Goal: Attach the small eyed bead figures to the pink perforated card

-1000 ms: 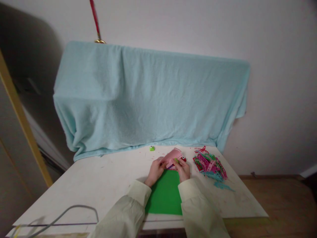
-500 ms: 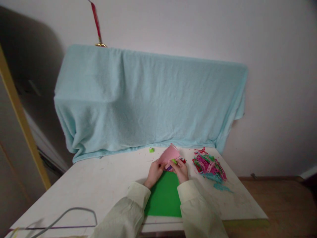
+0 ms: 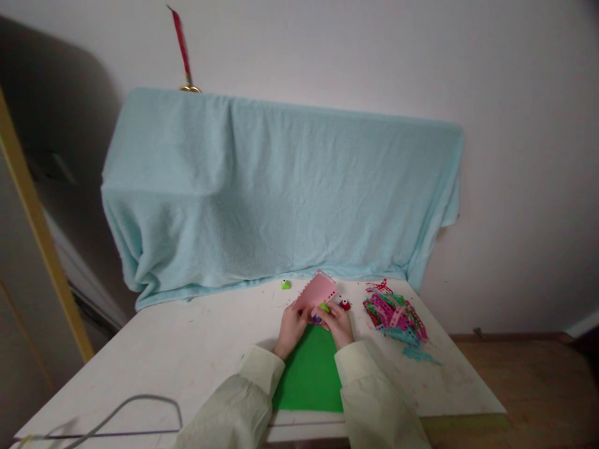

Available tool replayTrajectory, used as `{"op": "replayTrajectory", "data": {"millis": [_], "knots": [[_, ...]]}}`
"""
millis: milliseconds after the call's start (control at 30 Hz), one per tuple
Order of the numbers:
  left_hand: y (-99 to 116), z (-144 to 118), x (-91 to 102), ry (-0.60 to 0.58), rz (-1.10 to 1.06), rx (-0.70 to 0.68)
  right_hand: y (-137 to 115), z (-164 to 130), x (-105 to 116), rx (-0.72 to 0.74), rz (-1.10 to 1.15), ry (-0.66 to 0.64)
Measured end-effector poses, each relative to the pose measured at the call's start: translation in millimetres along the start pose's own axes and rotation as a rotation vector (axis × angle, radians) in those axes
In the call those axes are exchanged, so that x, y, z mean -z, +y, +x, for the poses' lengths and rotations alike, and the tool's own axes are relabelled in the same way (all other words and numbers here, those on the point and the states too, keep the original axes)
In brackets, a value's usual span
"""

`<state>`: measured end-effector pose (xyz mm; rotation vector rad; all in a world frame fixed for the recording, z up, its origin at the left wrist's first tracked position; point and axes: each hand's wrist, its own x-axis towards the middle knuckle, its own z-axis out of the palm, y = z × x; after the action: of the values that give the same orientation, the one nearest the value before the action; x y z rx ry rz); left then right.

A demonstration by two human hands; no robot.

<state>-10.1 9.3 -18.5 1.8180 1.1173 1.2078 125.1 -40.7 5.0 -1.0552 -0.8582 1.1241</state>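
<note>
Since a sec ago the pink paper (image 3: 317, 290) has swung up: it was drooping over toward the right hand, now it stands up off the worktop (image 3: 187, 349) and sticks out past both hands, away from the person, w/ its long axis slanting up and to the right. Both hands slid a touch left too, otherwise same spot.

Left hand (image 3: 291, 328) pinches the paper's lower left edge, fingers curled shut on it. Right hand (image 3: 337, 325) is closed around a small green thing (image 3: 324, 307), prob a craft punch, pressed at the paper's lower right edge. There's a bit of purple (image 3: 317, 318) right under it btwn the two hands, too small to say what it is. So the paper sits btwn the hands and just beyond the fingertips, both hands about equally close to it, both touching it.

Green sheet (image 3: 311, 374) lies flat on the worktop under the wrists, running back toward the person's sleeves. Little red punch (image 3: 345, 304) sits just beyond the right hand, not touched. Another green punch (image 3: 286, 284) is further out past the left hand, near the hem of the light blue towel (image 3: 281, 187). Pile of punched paper strips (image 3: 395, 315), pink/green/teal, lies off to the right of the right hand, well apart from it.
</note>
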Motion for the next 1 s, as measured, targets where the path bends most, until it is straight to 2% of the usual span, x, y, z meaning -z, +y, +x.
{"op": "replayTrajectory", "data": {"millis": [300,500,800,1000], "knots": [[8.3,-1.0,2.5,-0.009,0.035,-0.06,-2.4,0.4,-2.0,0.02,0.024,0.031],[6.4,-0.8,1.5,-0.02,0.066,-0.052,0.5,2.8,-0.5,0.052,0.063,0.052],[4.7,-1.1,3.1,-0.042,0.072,-0.071,-1.5,0.7,0.5,0.004,0.061,0.034],[6.3,-0.7,3.3,-0.059,0.076,-0.108,-2.6,-1.2,0.7,0.068,0.022,0.051]]}}
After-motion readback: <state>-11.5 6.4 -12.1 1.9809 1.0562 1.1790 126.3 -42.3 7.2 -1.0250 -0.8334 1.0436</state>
